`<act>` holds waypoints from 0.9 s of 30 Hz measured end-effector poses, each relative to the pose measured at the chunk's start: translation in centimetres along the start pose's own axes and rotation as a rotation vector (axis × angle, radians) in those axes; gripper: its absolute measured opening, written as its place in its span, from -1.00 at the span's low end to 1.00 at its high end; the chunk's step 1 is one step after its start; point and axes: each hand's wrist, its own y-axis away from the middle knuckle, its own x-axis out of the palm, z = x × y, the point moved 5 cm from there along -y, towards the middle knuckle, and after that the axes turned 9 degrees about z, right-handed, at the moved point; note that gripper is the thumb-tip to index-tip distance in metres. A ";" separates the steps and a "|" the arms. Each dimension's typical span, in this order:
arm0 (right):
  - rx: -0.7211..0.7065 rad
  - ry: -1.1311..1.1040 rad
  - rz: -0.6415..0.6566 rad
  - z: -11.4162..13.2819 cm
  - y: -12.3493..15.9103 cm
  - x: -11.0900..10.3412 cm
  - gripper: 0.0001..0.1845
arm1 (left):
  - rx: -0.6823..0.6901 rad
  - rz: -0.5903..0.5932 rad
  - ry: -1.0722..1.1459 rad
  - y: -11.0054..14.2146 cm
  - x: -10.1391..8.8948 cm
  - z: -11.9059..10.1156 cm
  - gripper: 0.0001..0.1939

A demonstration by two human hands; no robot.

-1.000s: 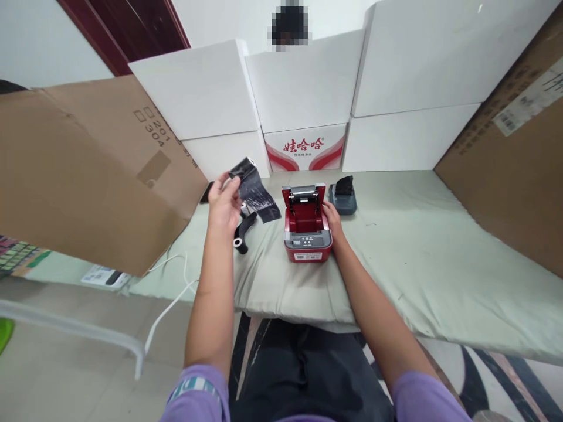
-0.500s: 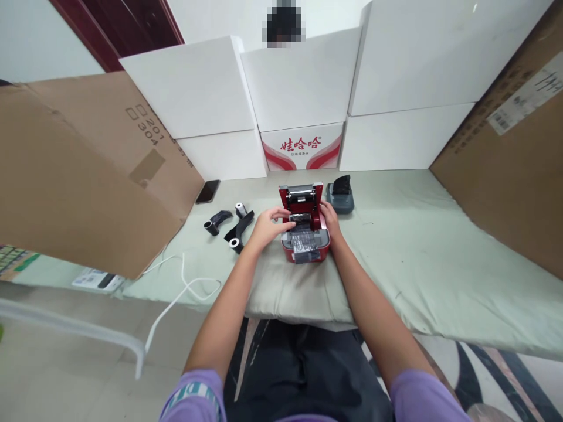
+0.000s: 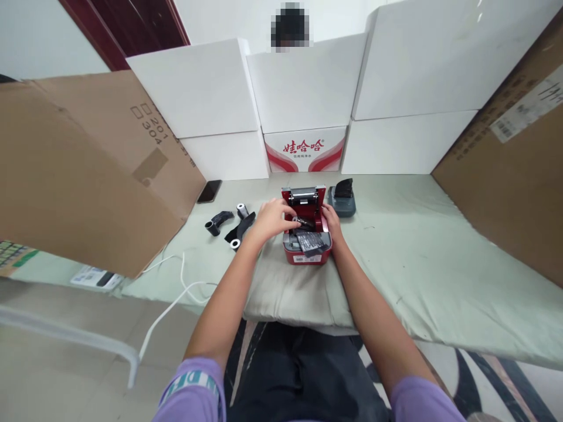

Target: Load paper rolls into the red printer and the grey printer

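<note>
"Red printer (image 3: pixel 305 210), standing open: how many do we have?"

"We count just one, with one dark roll (image 3: pixel 307 224) inside it, three loose rolls (image 3: pixel 213 228) on the green cloth (image 3: pixel 396 234) to its left, one phone (image 3: pixel 210 191) beyond those, and one grey device (image 3: pixel 342 203) near its right."

"And where is it against our hands?"

"Between them: our left hand (image 3: pixel 273 218) pinches the dark roll inside; our right hand (image 3: pixel 333 221) touches its right side, though we cannot tell how closed that one is."
</note>
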 end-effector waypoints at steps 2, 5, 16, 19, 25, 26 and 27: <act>0.000 0.009 0.000 0.1 0.0 0.1 -0.48 | -0.009 -0.026 0.115 0.4 0.4 0.5 -0.75; 0.002 0.014 0.004 0.1 0.0 0.2 -0.47 | -0.033 -0.048 0.210 0.5 1.6 1.6 -0.71; -0.010 -0.034 0.092 0.2 0.0 0.4 -0.28 | -0.098 0.025 -0.066 -0.6 1.6 0.1 -0.80; -0.061 -0.033 0.140 0.8 -0.1 0.4 -0.26 | 0.008 -0.007 0.178 1.2 1.5 0.1 -0.68; -0.101 -0.007 0.140 0.9 -0.7 0.3 -0.31 | 0.344 0.061 0.259 6.1 2.1 -1.3 -0.30; -0.086 -0.010 0.132 0.7 -0.8 0.2 -0.33 | 0.339 0.009 0.199 6.5 2.1 -1.5 -0.33; -0.071 -0.018 0.125 0.6 -0.8 0.2 -0.37 | 0.333 -0.058 0.148 6.9 2.1 -1.7 -0.43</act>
